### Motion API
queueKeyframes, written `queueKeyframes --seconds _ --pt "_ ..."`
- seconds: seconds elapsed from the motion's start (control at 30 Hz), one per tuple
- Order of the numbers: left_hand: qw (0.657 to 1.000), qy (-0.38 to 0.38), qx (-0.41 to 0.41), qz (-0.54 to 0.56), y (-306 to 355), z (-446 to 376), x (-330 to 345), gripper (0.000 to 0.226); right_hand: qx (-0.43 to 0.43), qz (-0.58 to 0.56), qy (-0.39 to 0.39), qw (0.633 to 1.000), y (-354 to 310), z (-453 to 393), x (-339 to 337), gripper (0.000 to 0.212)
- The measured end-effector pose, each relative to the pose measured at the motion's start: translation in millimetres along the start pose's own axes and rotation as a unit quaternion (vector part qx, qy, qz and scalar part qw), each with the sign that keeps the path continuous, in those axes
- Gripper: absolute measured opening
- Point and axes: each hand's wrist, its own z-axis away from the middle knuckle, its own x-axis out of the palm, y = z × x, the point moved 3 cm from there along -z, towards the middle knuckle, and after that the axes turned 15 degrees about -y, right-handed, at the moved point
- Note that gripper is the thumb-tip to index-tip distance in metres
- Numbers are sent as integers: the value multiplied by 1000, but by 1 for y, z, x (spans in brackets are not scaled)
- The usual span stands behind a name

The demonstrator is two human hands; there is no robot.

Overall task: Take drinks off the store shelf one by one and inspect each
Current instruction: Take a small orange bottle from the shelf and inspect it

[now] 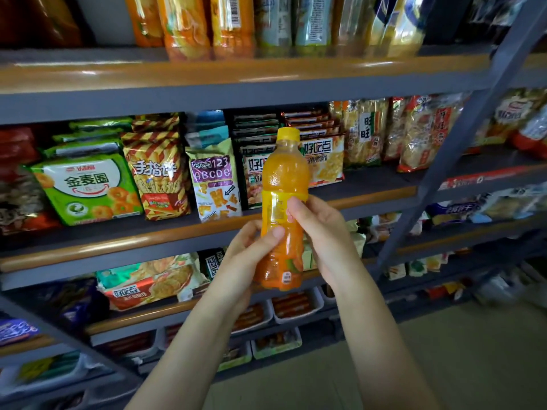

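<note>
An orange juice bottle (283, 179) with a yellow cap and yellow label stands upright in front of the snack shelves, held in both hands. My left hand (247, 255) wraps its lower half, thumb across the front. My right hand (322, 232) grips the label band from the right side. More drink bottles (207, 25), orange and pale ones, stand in a row on the top shelf (236, 74) above.
The middle shelf (370, 192) carries snack bags, among them a green bag (88, 187) and a striped bag (157, 173). Lower shelves hold biscuit packs and white trays (296, 306) of sausages. A grey slanted upright (461, 137) stands at right, above bare floor.
</note>
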Motion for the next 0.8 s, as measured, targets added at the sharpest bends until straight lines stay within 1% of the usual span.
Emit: queueKeyframes --seconds 0.07,0.1,0.13,0.2,0.27,0.3,0.37,0.43,0.5,0.53,0.57,0.6,0.63,0.7,0.8 --pt "999 -43 -1 26 -1 2 -3 73 14 -13 -25 1000 1 -2 0 48" --pt "998 -63 -4 29 -1 2 -3 77 20 -21 -30 999 3 -2 0 50" --pt "997 -75 -8 22 0 3 -4 75 21 -32 -27 999 4 -3 2 49" --pt "997 -68 -21 -16 3 4 -4 58 4 -41 -4 999 4 -3 3 42" --pt "993 -37 -23 -109 6 4 -4 46 -10 -15 17 1000 3 -3 6 36" --pt "988 -25 -11 -150 7 4 -4 45 -14 -1 23 1000 3 -3 8 32" --pt "985 -3 12 -175 7 4 -5 44 -14 9 23 1000 3 -3 10 26" --pt "989 -7 22 -148 6 4 -9 41 -13 13 8 1000 1 -3 12 29" --pt "996 -46 14 -75 5 6 -12 41 -10 -2 -22 1000 -1 -5 8 41" --pt "997 -68 3 -41 4 6 -13 48 -3 -23 -40 999 -1 -6 6 45" --pt "996 -86 -8 -21 3 6 -14 61 7 -47 -57 997 0 -6 6 49" --pt "995 -97 -16 -11 2 5 -15 72 18 -66 -67 995 2 -6 5 53" --pt "994 -106 -21 -1 3 5 -14 78 22 -79 -70 994 4 -6 5 56" --pt "994 -104 -24 -1 4 3 -11 76 10 -93 -56 994 5 -7 4 60" --pt "996 -58 -18 -60 10 2 -8 57 -29 -36 -13 999 2 -7 -1 44"
